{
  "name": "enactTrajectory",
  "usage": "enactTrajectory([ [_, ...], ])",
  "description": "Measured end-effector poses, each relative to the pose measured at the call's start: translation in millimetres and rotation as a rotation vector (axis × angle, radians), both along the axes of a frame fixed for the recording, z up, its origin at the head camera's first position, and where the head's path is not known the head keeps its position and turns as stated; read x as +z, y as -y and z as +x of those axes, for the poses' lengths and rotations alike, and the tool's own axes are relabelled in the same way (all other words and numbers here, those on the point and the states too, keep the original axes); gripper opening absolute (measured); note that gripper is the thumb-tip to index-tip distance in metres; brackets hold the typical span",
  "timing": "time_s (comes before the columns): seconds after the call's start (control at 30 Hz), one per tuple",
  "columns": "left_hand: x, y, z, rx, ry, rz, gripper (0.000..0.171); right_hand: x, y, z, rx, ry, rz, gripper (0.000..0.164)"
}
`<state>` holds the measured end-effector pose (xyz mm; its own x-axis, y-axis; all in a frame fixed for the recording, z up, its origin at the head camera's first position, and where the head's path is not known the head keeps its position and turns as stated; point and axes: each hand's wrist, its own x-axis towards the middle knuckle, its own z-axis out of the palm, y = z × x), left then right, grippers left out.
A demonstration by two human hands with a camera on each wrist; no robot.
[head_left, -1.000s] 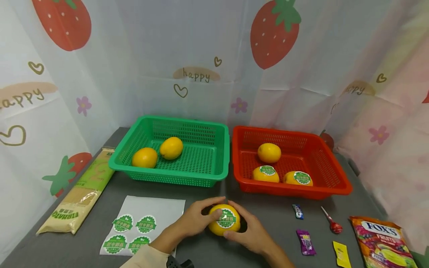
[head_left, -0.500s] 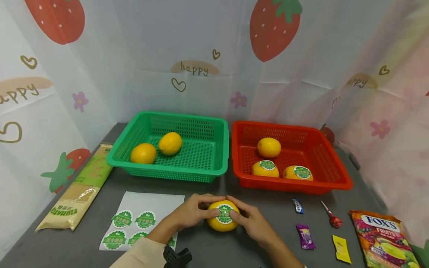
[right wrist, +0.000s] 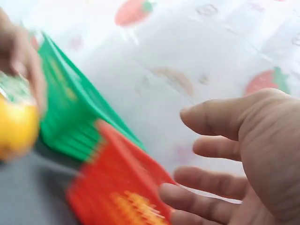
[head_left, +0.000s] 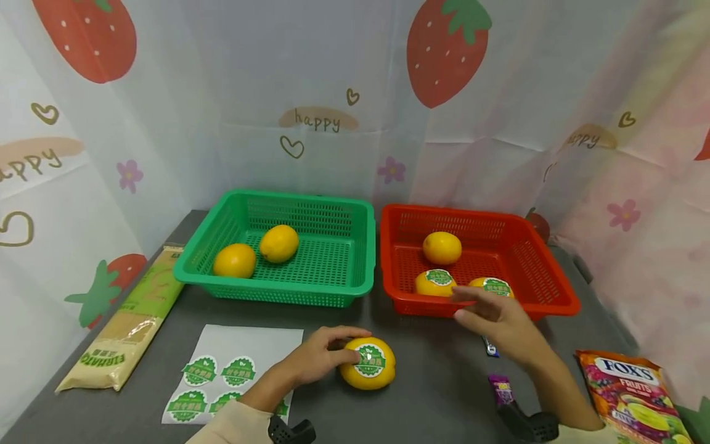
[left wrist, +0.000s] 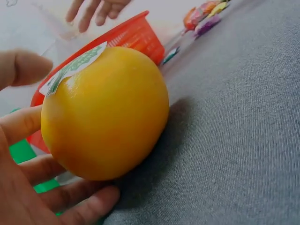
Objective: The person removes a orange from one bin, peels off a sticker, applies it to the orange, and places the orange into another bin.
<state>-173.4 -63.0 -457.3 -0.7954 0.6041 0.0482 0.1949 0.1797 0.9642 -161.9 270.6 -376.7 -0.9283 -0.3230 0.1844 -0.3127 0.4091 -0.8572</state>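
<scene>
A round yellow fruit [head_left: 368, 364] sits on the grey table, a green-and-white sticker [head_left: 370, 360] on its upper front. My left hand [head_left: 323, 356] holds it from the left, with fingers [left wrist: 42, 168] curled along its side and the thumb by the sticker's edge. In the left wrist view, one edge of that sticker [left wrist: 75, 68] stands away from the skin. My right hand [head_left: 496, 324] holds nothing, its fingers spread loosely in front of the red basket [head_left: 554, 311]. In the right wrist view, that hand's fingers [right wrist: 211, 183] overlap the blurred red basket.
A green basket [head_left: 277, 295] with two yellow fruits stands at back left; the red one has three, two stickered. White sticker sheet [head_left: 266, 336] lies left of my left hand. A noodle packet [head_left: 127, 320], purple candy [head_left: 501, 390] and a FOX'S bag [head_left: 638, 394] lie around.
Both hands were on the fruit, thumbs pressing its sticker half a second ago. My right hand has let go and moved right and up toward the red basket; my left stays.
</scene>
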Motion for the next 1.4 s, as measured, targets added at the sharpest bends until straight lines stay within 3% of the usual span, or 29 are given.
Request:
enactTrajectory([
  [0.1, 2.3, -2.0, 1.7, 0.023, -0.034, -0.075, 0.047, 20.3, -31.1, -4.8, -0.161, -0.075, 0.168, 0.047],
  [0.2, 5.0, -5.3, 3.0, 0.036, -0.1, -0.189, 0.058, 27.7, -63.1, -12.9, -0.259, -0.101, 0.341, 0.058],
  [0.33, 8.8, -11.7, 2.9, 0.039, -0.205, -0.337, 0.072, 22.5, -101.3, -26.7, -0.292, -0.074, 0.492, 0.072],
  [0.43, 10.1, -16.9, 0.7, 0.031, -0.24, -0.388, 0.075, 13.9, -122.1, -34.5, -0.287, -0.027, 0.539, 0.08],
  [0.67, 17.4, -24.6, -5.3, 0.033, -0.26, -0.353, 0.065, 1.6, -142.3, -37.6, -0.276, 0.07, 0.595, 0.087],
  [0.83, 42.5, -32.8, -13.3, 0.034, -0.304, -0.204, 0.065, 0.9, -146.2, -35.6, -0.269, 0.105, 0.59, 0.089],
  [0.97, 69.6, -43.1, -28.9, 0.06, -0.344, -0.087, 0.066, 5.1, -149.0, -37.1, -0.235, 0.109, 0.584, 0.089],
  [1.07, 88.7, -52.1, -47.4, 0.111, -0.339, -0.064, 0.067, 7.5, -149.3, -39.1, -0.224, 0.111, 0.592, 0.09],
  [1.23, 104.9, -73.2, -86.5, 0.192, -0.287, -0.15, 0.071, 7.6, -148.0, -41.0, -0.223, 0.114, 0.605, 0.089],
  [1.4, 101.1, -98.3, -121.2, 0.289, -0.263, -0.322, 0.073, 6.3, -146.6, -40.9, -0.231, 0.115, 0.621, 0.09],
])
